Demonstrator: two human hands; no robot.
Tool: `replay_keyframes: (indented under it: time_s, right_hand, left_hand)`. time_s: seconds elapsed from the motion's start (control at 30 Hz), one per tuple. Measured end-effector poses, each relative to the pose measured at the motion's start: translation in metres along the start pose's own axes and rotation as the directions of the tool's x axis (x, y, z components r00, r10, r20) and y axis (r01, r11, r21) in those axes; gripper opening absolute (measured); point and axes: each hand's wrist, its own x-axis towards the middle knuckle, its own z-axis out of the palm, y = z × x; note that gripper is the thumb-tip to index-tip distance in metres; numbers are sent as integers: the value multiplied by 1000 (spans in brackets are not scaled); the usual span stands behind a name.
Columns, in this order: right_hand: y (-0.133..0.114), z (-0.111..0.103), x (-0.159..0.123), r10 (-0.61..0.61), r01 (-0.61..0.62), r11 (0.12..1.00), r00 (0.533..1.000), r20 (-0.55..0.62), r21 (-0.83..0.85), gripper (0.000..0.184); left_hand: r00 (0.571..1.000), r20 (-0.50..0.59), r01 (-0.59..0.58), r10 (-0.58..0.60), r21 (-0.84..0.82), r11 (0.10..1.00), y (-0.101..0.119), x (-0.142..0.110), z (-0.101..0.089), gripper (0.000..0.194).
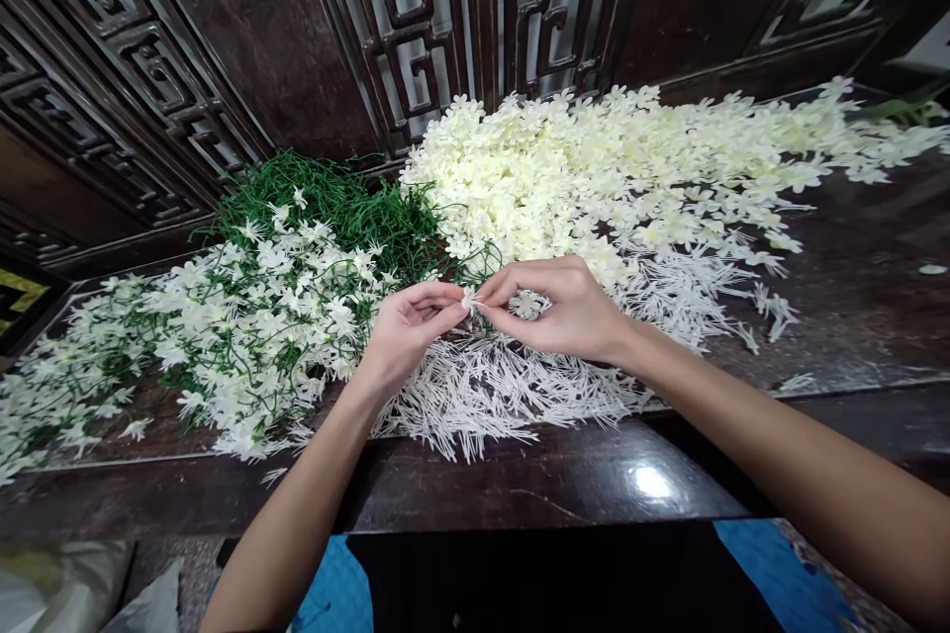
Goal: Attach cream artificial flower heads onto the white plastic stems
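Dark, glossy carved-wood lattice panels (267,30) run along the back; in front of them, a dark polished wooden surface (868,257) carries loose artificial flower parts.

Small white star-shaped artificial flower (469,299) sits between the fingertips of both hands, near the middle of the work area, raised over the parts. Left hand (412,324): thumb and fingers pinched on the flower's left side. Right hand (556,305): thumb and forefinger pinched at its right side; exact part gripped too small to tell. Fingertips of the two hands nearly meet.

Below and right of the hands: spread of thin white stamen-like strands (497,391). Behind, to the right: large heap of cream-white petal blossoms (534,183). Behind, to the left: tangle of thin dark-green stems (319,193). Left of the left hand: broad pile of white flowers on green stems (267,321), reaching the left edge of view.

Bright glare spot on the surface's front edge, right of centre.
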Motion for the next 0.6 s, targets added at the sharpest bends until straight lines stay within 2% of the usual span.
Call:
replay_keyframes:
  time_s: [0.17,0.37,0.6]
  right_hand:
    - [1,0,-1,31,-32,998,999,11,60,6]
    - [-1,-1,2,52,-50,997,998,-20,65,14]
    - [0,0,2,82,-81,993,997,-12,82,16]
  left_hand:
    - [1000,-2,-26,26,-1,1000,1,0,0,15]
    - [999,-12,-41,41,21,999,6,-2,1,15]
    - [993,-24,-107,112,151,983,9,-2,3,9]
